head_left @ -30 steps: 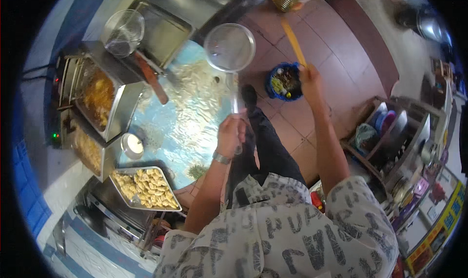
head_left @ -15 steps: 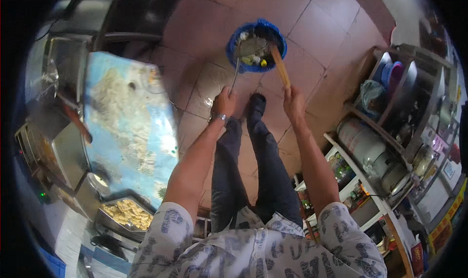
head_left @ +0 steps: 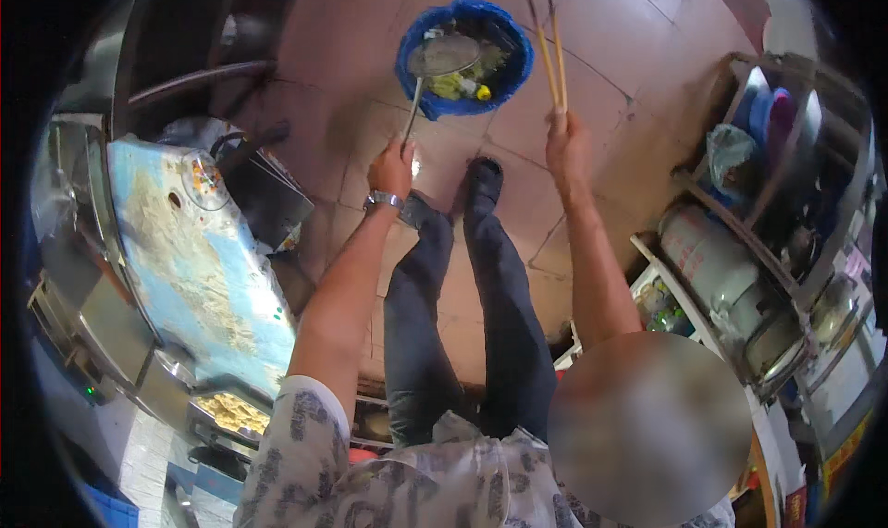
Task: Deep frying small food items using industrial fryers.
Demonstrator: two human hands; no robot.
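Observation:
My left hand (head_left: 392,169), with a metal watch at its wrist, is closed round the handle of a skimmer (head_left: 446,56). The skimmer's round mesh head is held over a bin lined with a blue bag (head_left: 525,65). Greenish-yellow scraps and a small bright yellow piece show inside the bin. In my right hand (head_left: 567,149) is a pair of long wooden chopsticks (head_left: 559,70). Their darkened tips point away from me, apart from each other, over the floor to the right of the bin.
At left stands a table with a floury blue cover (head_left: 199,250), with a tray of yellowish pieces (head_left: 231,411) at its near end. A grey gas cylinder (head_left: 708,255) and wooden shelving (head_left: 740,223) line the right. A blurred round patch covers the lower right.
The chopsticks have moved from over the bin to its right and now show two separate sticks. My left hand has shifted left with the skimmer, still above the bin.

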